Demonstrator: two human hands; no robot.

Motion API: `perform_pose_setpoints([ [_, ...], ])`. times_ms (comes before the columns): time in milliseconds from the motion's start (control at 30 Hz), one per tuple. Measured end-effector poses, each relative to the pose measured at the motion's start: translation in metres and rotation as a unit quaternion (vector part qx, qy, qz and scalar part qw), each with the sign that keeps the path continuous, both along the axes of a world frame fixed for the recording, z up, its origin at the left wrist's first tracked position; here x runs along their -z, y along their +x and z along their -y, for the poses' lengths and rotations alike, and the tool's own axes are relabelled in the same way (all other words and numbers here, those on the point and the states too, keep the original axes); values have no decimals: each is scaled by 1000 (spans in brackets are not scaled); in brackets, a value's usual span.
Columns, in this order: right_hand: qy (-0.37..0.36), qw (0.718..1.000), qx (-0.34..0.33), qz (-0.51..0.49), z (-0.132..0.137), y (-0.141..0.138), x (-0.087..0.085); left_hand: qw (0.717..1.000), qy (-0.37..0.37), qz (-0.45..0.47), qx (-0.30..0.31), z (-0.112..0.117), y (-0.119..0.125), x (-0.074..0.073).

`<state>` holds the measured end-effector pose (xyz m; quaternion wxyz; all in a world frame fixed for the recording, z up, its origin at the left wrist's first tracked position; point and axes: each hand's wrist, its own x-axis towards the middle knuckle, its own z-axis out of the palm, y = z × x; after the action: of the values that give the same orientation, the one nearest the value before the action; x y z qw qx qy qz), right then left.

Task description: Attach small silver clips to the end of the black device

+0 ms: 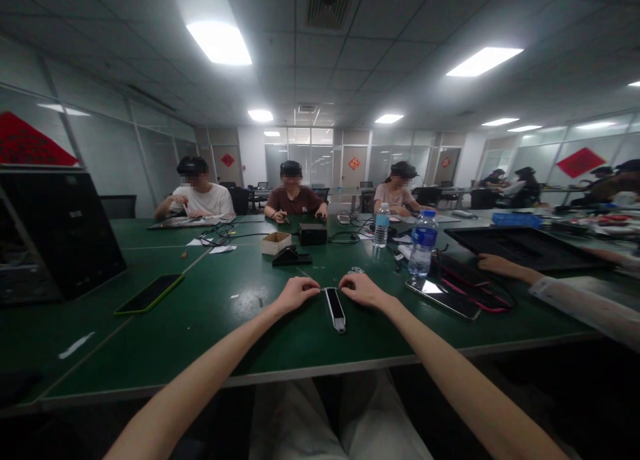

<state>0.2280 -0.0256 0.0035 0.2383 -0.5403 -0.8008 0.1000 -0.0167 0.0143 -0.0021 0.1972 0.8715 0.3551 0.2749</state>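
Observation:
A slim white device with a long dark screen and a tapered near end, like a scanning pen (335,309), lies on the green table between my hands. My left hand (299,293) rests left of its far end, fingers curled and fingertips drawn together. On the other side, my right hand (364,291) is bent the same way, thumb and fingers pinched close to the device's far right corner. Whatever the fingertips of either hand hold, if anything, is too small to make out. Just beyond my right hand lies a small pale item (356,270).
Ahead are a black stand (292,256), an open cardboard box (276,243) and a black box (313,234). Water bottles (423,243) and a tablet (443,297) are at right, near a co-worker's hand (500,265) on a black panel. A green-edged phone (150,294) lies left.

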Motion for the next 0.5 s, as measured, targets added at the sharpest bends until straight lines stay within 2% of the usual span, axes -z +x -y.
perform_pose_setpoints([
  [300,-24,1000,-9,-9,-9,0,5,1000,1,-1,14,-7,1,3],
  [500,-32,999,-10,-10,-5,-2,2,1000,0,7,1,-7,3,4],
])
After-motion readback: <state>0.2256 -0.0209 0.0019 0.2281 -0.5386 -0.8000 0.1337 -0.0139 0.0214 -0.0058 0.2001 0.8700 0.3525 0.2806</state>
